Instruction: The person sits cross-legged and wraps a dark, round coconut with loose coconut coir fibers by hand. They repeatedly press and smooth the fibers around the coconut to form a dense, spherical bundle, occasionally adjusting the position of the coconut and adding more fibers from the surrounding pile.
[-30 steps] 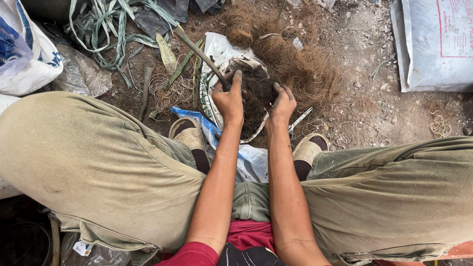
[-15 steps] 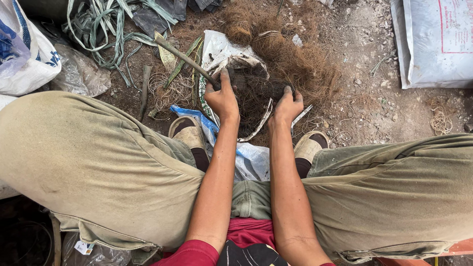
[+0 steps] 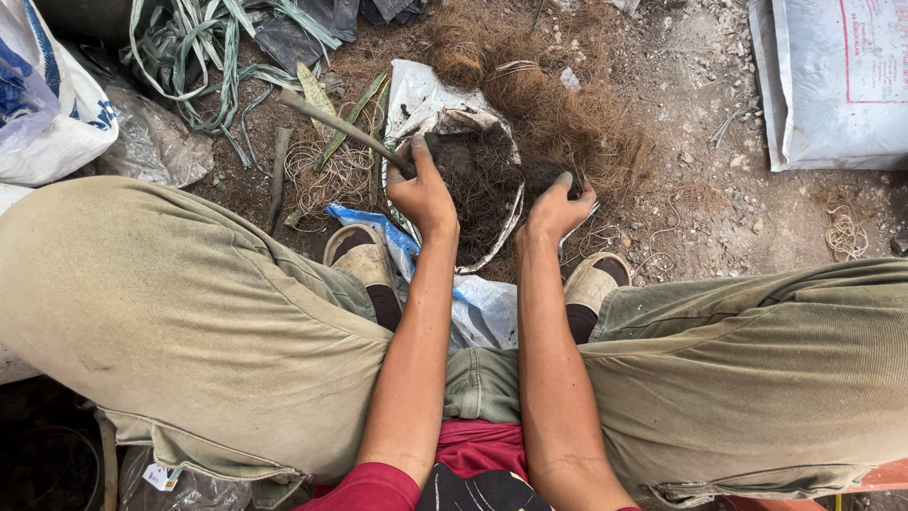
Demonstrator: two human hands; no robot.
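Seated low over dusty ground, my knees in olive trousers (image 3: 189,322) spread wide, I work above an open white sack (image 3: 430,99) of dark soil (image 3: 478,180) lying between my sandalled feet, with a heap of brown coconut fibre (image 3: 558,114) just beyond it and a large white bag (image 3: 832,85) at the far right. My left hand (image 3: 423,194) rests on the sack's near rim beside a green stalk (image 3: 345,128), fingers half curled into the soil, though I cannot tell whether they grip anything. My right hand (image 3: 556,210) is cupped around a dark clump of soil and fibre (image 3: 550,175) at the sack's right edge.
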